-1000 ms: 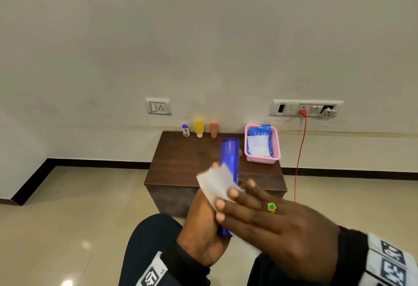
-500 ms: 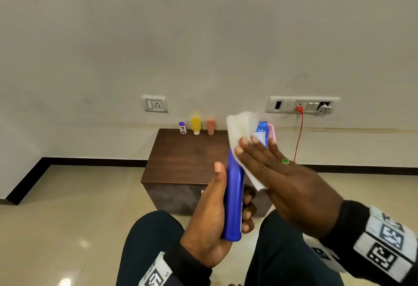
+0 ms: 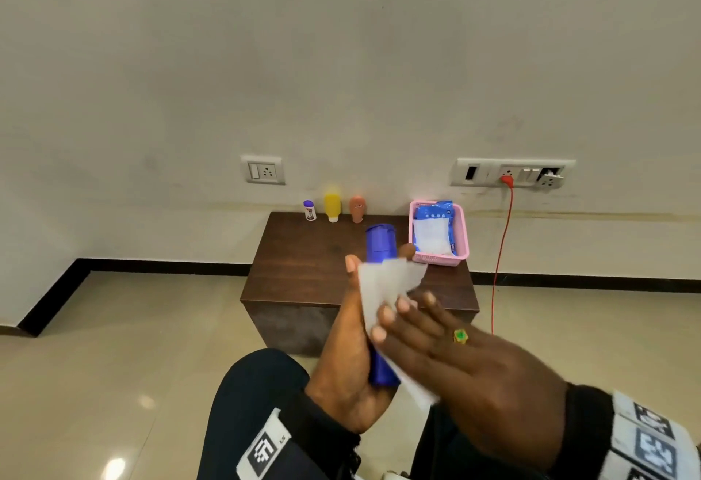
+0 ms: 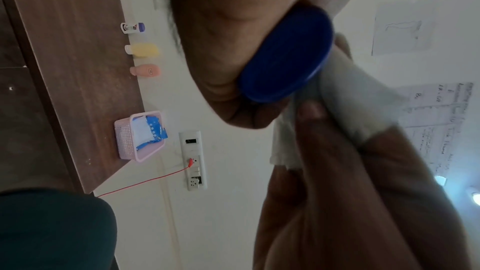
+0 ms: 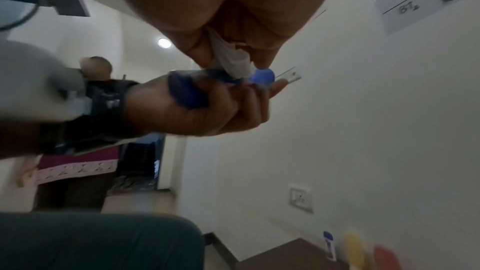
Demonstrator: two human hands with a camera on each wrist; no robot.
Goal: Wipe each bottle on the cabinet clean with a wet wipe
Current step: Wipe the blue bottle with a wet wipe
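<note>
I hold a tall blue bottle (image 3: 380,242) upright over my lap, my left hand (image 3: 351,327) curled round its lower body. My right hand (image 3: 447,346) holds a white wet wipe (image 3: 387,282) against the bottle's middle, fingers laid across the front. In the left wrist view the right thumb presses the wipe (image 4: 345,93) beside the bottle's base (image 4: 285,52). On the brown cabinet (image 3: 303,271), by the wall, stand a small white bottle with a purple cap (image 3: 309,210), a yellow bottle (image 3: 332,207) and a peach bottle (image 3: 357,208).
A pink basket (image 3: 462,240) with a blue pack of wipes (image 3: 434,227) sits on the cabinet's right rear corner. A red cable (image 3: 500,252) hangs from the wall socket to the floor right of the cabinet. My knees are below the hands.
Half a second ago my right hand held the wipe up at the bottle's top. It has since slid down to the bottle's middle. My left hand keeps its grip.
</note>
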